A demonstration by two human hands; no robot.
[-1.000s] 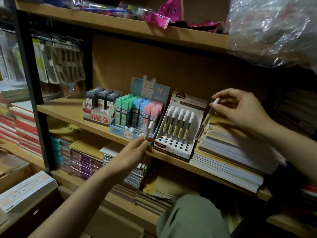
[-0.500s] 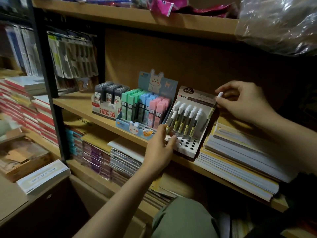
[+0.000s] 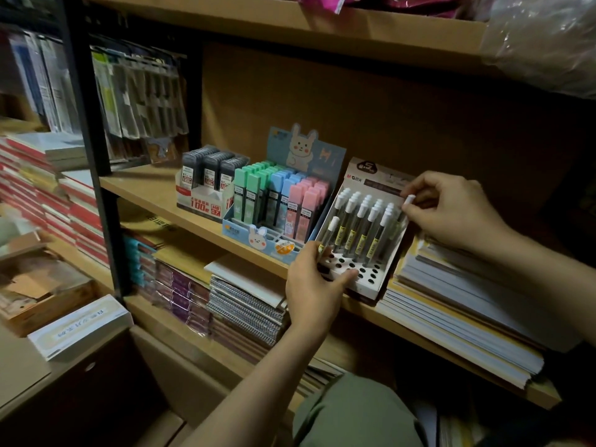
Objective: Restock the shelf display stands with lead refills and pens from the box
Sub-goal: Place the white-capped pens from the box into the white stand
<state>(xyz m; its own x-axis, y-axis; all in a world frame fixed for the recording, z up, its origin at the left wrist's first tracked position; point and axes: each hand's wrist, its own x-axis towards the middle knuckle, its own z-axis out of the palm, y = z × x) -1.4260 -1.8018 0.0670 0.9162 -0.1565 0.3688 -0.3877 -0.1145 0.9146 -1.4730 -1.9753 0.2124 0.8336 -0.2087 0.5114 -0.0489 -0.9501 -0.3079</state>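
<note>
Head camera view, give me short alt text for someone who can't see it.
Two hands slot white-capped pens into a perforated pen stand on a wooden shelf: left hand at the front-left holes, right hand pinching a pen at the stand's right edge. Pastel lead refills stand alongside.

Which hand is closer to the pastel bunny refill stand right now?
Left. The left hand holds a tube at the front-left corner of the white pen stand, right beside the bunny stand. The right hand pinches a white-capped pen at that pen stand's far side.
</note>
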